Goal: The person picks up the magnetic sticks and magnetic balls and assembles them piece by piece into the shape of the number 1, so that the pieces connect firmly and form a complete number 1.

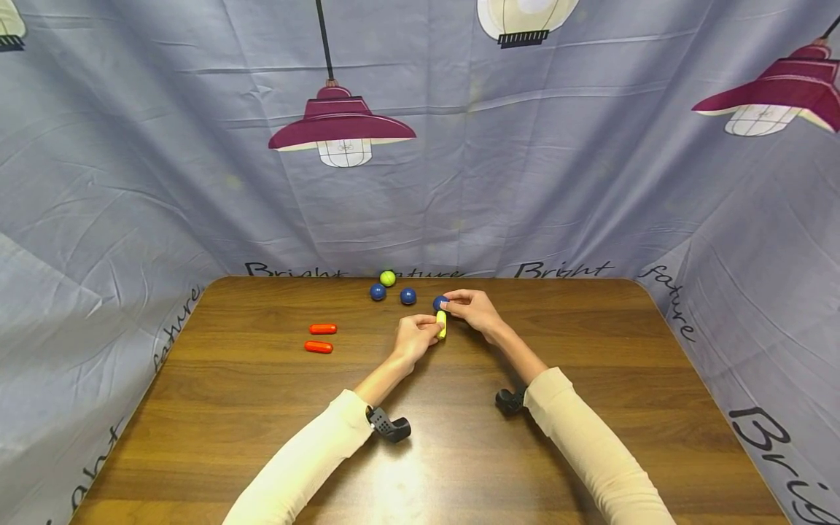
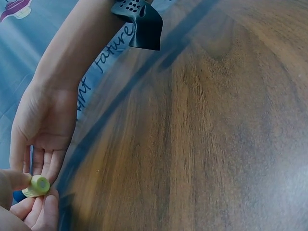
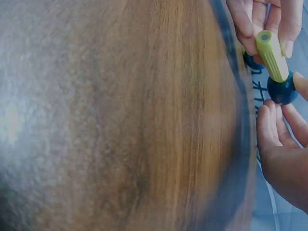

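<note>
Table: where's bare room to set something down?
Bare wood right of the right hand, left of the orange rods, and along the table near edge. Crowded at the back centre: loose balls, both hands on the yellow rod.

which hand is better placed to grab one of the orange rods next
Left, probably. The orange rods lie on the left hand side; the right hand holds the blue ball on the yellow rod.

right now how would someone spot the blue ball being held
Start at the far edge of the wooden table, where small balls lie. The blue ball is furthest right, pinched by the right hand. Only it touches the yellow stick in the left hand.
</note>
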The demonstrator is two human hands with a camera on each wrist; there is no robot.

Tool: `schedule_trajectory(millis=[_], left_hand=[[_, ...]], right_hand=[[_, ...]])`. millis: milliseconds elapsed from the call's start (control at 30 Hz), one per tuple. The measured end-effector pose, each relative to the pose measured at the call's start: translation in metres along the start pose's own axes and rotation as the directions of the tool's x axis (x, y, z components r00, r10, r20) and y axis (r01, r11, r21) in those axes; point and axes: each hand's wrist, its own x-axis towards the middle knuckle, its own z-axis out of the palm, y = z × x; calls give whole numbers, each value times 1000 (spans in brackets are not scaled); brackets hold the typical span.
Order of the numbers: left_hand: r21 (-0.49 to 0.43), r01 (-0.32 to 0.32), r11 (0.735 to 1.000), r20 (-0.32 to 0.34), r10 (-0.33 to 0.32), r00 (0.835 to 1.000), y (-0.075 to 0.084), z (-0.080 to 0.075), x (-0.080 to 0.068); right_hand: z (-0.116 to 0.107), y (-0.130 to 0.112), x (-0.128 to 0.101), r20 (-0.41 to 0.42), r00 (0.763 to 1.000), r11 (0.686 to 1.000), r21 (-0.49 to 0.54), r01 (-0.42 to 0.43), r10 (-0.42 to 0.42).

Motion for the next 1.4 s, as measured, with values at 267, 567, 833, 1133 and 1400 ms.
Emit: schedule_trajectory(millis=[267, 567, 833, 1133, 1400], left_hand=[[-26, 13, 1000, -11, -13, 1000, -3, 1, 2], [-20, 9, 1000, 4, -9, 1000, -7, -1, 1], [-4, -16, 1000, 19, 16, 1000, -8, -5, 0], [94, -65, 993, -23, 68, 997, -8, -15, -1], [209, -157, 965, -89, 179, 980, -10, -23, 2]], right_hand=[[0, 1, 2, 1, 1000, 1000, -2, -7, 7], [0, 1, 4, 6, 1000, 1000, -23, -3, 3], [-2, 9, 10, -28, 1000, 1000, -27, -8, 7], [-5, 12, 15, -46, 999, 998, -65, -10, 7], [-9, 12, 19, -51, 999, 995, -104, -2, -3]])
